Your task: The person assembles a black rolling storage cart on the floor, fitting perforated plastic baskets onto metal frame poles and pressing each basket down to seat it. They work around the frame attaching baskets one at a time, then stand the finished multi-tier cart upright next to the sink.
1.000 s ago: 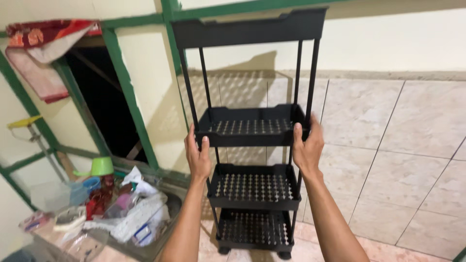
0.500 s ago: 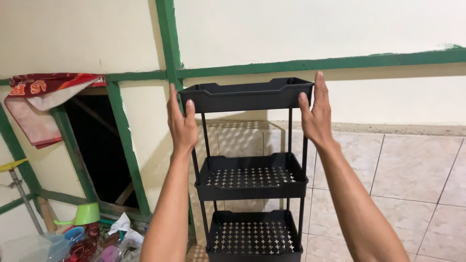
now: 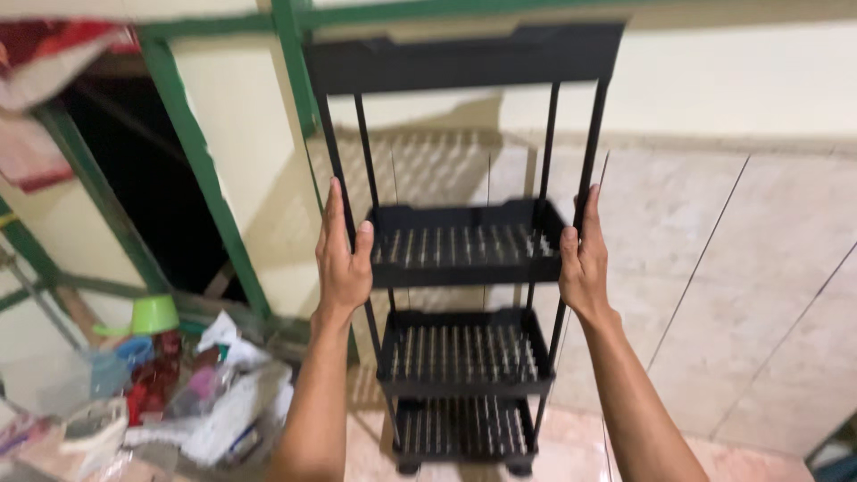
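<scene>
Now: Both Hands Hold a Black Rack by Its Posts

Upright before us stands a black four-tier rack (image 3: 464,259) on small wheels, on the tiled floor (image 3: 571,442) against a tiled wall (image 3: 714,268). Our left hand (image 3: 344,254) is closed round the left post; our right hand (image 3: 582,259) is closed round the right post, both level with the second shelf. We judge this a steadying or positioning grip; any shift calls for even effort from both hands. To the left, clutter (image 3: 170,393) with a green cup (image 3: 152,314) and a green frame (image 3: 196,161) crowds that side.
</scene>
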A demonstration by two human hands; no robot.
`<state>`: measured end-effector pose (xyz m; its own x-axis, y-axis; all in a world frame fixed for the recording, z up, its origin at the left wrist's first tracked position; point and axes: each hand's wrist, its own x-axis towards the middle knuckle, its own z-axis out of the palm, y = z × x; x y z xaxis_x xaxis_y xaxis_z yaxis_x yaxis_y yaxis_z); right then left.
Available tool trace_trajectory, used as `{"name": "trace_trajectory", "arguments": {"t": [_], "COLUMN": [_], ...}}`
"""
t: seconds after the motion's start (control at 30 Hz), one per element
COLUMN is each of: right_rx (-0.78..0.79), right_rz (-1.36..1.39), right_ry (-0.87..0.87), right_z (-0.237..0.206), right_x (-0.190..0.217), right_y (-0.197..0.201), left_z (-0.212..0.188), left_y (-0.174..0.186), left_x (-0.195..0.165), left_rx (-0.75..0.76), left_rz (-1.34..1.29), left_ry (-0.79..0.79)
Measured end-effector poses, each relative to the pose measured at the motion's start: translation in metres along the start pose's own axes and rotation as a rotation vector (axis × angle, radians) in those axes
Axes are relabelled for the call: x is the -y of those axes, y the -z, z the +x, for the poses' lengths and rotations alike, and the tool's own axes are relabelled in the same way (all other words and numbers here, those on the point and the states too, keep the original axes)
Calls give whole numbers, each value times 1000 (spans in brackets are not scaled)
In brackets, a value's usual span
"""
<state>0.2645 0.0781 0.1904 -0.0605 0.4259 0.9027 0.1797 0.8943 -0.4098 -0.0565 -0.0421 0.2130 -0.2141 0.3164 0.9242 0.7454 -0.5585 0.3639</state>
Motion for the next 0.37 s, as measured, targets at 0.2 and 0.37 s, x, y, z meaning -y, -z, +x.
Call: {"name": "trace_trajectory", "arguments": {"t": [0.2, 0.37], "right_rx": [-83, -11], "right_rz": [-76, -124], "right_ry": [-155, -368], "right_z": [-120, -215], "right_x": [-36, -86], "right_y": [-19, -28], "left_z": [-110, -201], "left_y": [-13, -31], "left_x": [22, 53], "left_rx": [11, 76], "left_rz": [55, 35], "left_ry": [105, 246]}}
